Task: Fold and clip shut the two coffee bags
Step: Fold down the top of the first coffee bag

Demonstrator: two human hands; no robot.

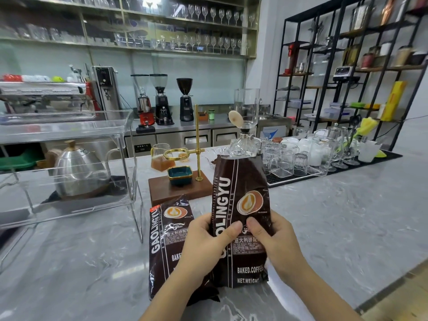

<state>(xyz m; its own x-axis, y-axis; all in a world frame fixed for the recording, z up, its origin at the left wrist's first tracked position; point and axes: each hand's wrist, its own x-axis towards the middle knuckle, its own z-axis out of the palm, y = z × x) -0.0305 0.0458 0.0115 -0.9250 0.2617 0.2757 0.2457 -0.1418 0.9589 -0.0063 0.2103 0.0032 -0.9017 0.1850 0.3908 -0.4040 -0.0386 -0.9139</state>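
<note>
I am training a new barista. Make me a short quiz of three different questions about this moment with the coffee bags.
1. True or false: the held coffee bag already has a clip on its top.
2. Which hands grip that bag?
A. the left hand only
B. the right hand only
C. both
3. Fill in: the second coffee bag is to the ___ of the held one, on the marble counter.

Key: 1. False; its top is open and unfolded. 2. C. 3. Left.
</note>
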